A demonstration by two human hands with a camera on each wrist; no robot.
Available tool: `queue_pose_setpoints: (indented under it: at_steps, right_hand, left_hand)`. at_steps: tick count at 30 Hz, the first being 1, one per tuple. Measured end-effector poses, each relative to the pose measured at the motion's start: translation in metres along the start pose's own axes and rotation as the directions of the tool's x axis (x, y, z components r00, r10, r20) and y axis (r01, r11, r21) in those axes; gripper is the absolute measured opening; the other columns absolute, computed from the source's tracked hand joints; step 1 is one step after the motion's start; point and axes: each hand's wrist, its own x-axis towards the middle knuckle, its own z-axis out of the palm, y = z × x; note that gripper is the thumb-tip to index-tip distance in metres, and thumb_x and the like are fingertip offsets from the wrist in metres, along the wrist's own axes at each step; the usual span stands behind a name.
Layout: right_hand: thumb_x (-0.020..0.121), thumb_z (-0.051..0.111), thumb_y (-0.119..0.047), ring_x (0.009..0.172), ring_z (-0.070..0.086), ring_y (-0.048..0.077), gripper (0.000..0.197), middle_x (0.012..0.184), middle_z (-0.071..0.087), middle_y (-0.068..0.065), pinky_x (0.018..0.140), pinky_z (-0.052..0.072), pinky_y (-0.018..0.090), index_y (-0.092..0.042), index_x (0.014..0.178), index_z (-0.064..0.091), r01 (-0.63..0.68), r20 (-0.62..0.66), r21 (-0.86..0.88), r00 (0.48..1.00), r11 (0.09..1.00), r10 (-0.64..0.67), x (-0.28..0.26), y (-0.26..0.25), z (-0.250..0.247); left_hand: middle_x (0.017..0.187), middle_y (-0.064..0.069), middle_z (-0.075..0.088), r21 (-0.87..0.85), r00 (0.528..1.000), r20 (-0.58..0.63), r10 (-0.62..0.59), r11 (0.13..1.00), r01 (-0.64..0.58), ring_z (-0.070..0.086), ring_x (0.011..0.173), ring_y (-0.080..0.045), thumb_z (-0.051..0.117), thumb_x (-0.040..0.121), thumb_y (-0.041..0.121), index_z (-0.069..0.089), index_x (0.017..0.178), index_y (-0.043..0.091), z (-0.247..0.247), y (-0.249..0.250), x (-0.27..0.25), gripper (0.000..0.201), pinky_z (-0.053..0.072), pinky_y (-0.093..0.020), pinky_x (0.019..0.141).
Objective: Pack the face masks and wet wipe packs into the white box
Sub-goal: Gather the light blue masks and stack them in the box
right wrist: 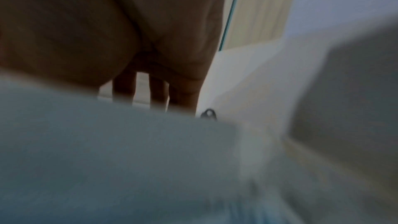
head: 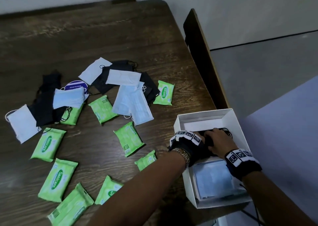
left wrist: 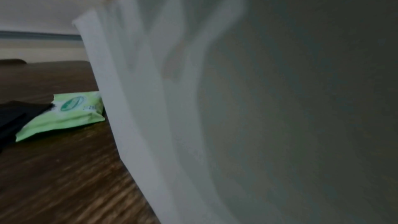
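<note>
Nearest, pale blue masks (head: 213, 179) already lie in the white cardboard box (head: 187, 182). Beyond them, both hands, left (head: 191, 145) and right (head: 219, 144), fingers spread flat, press black masks (head: 209, 140) down inside. Next, fetch from the far-left scatter of green wipe packs (head: 128, 139).

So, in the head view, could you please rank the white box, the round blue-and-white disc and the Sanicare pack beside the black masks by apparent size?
1. white box, clearly largest, though nearest the camera.
2. Sanicare pack.
3. round disc, partly hidden under masks, so its rank below the pack is unsure.
</note>
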Motion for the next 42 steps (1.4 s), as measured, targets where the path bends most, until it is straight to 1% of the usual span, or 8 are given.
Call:
queue_pose_setpoints:
  at_steps: [4,10,15,21,27,30,35,42]
  right_hand:
    - [0.084,0.062,-0.025,0.089,0.065,0.029,0.001,0.097,0.069,0.007,0.074,0.052,0.035,-0.025,0.084,0.061,-0.073,-0.115,0.057,0.990,0.996,0.079,-0.006,-0.018,-0.044]
    - [0.082,0.068,-0.031,0.072,0.062,0.029,0.020,0.071,0.065,0.003,0.066,0.055,0.038,-0.018,0.069,0.060,0.051,-0.405,0.350,0.909,0.936,0.102,0.006,-0.112,-0.129]
    - [0.081,0.076,-0.030,0.077,0.066,0.026,0.027,0.069,0.066,0.002,0.075,0.055,0.035,-0.016,0.062,0.063,0.135,-0.358,0.552,0.930,0.823,0.088,0.063,-0.202,-0.135]
    - [0.082,0.076,-0.037,0.107,0.062,0.036,0.048,0.111,0.065,0.017,0.077,0.049,0.037,-0.003,0.111,0.059,-0.046,-0.122,0.536,0.984,0.843,0.131,0.143,-0.253,-0.071]
    - [0.074,0.085,-0.037,0.120,0.052,0.038,0.074,0.129,0.053,0.018,0.087,0.049,0.045,-0.005,0.124,0.042,-0.170,-0.121,0.492,0.958,0.854,0.260,0.172,-0.265,-0.022]
    - [0.075,0.085,-0.024,0.104,0.061,0.035,0.063,0.116,0.060,0.016,0.078,0.047,0.038,-0.005,0.120,0.045,-0.150,-0.099,0.643,0.956,0.751,0.276,0.178,-0.259,-0.011]
    - [0.081,0.078,-0.019,0.068,0.058,0.029,0.022,0.064,0.060,0.001,0.062,0.045,0.034,-0.007,0.073,0.061,-0.016,-0.160,0.788,0.960,0.615,0.231,0.183,-0.243,0.000]
    - [0.088,0.070,-0.007,0.066,0.065,0.013,0.008,0.081,0.074,0.008,0.062,0.053,0.024,-0.001,0.084,0.067,0.106,-0.165,0.967,0.953,0.230,0.255,0.175,-0.242,-0.027]
  left_hand:
    - [0.100,-0.011,0.066,-0.065,0.975,-0.222,-0.004,0.998,-0.011,0.065,0.089,-0.030,0.063,0.083,0.026,0.063,0.105,0.013,-0.026,-0.010,-0.024,0.026,0.046,-0.030,0.066]
    - [0.105,-0.010,0.061,-0.331,0.851,-0.378,-0.365,0.912,0.244,0.063,0.093,-0.029,0.065,0.082,0.027,0.061,0.105,0.015,-0.075,-0.097,-0.032,0.026,0.049,-0.034,0.071]
    - [0.119,-0.013,0.057,-0.472,0.711,-0.339,-0.616,0.765,0.438,0.055,0.112,-0.030,0.065,0.082,0.025,0.057,0.116,0.010,-0.067,-0.220,-0.033,0.038,0.045,-0.034,0.091]
    - [0.136,-0.020,0.040,-0.517,0.677,-0.176,-0.715,0.652,0.555,0.042,0.126,-0.038,0.068,0.081,0.023,0.036,0.134,0.005,-0.034,-0.309,-0.011,0.065,0.043,-0.044,0.100]
    - [0.133,-0.019,0.040,-0.482,0.656,-0.178,-0.734,0.646,0.592,0.042,0.124,-0.038,0.073,0.078,0.021,0.035,0.129,0.003,-0.017,-0.337,0.020,0.066,0.043,-0.044,0.097]
    - [0.134,-0.017,0.038,-0.594,0.595,-0.151,-0.790,0.553,0.584,0.045,0.123,-0.037,0.078,0.076,0.024,0.033,0.129,0.005,-0.023,-0.343,0.024,0.071,0.044,-0.042,0.095]
    - [0.125,-0.016,0.058,-0.763,0.565,-0.021,-0.825,0.378,0.524,0.059,0.112,-0.035,0.075,0.078,0.029,0.044,0.131,0.009,-0.018,-0.355,0.022,0.064,0.052,-0.037,0.090]
    - [0.117,-0.014,0.063,-0.872,0.605,0.067,-0.793,0.248,0.422,0.062,0.107,-0.032,0.062,0.085,0.014,0.060,0.118,0.002,-0.001,-0.331,0.009,0.036,0.049,-0.033,0.086]
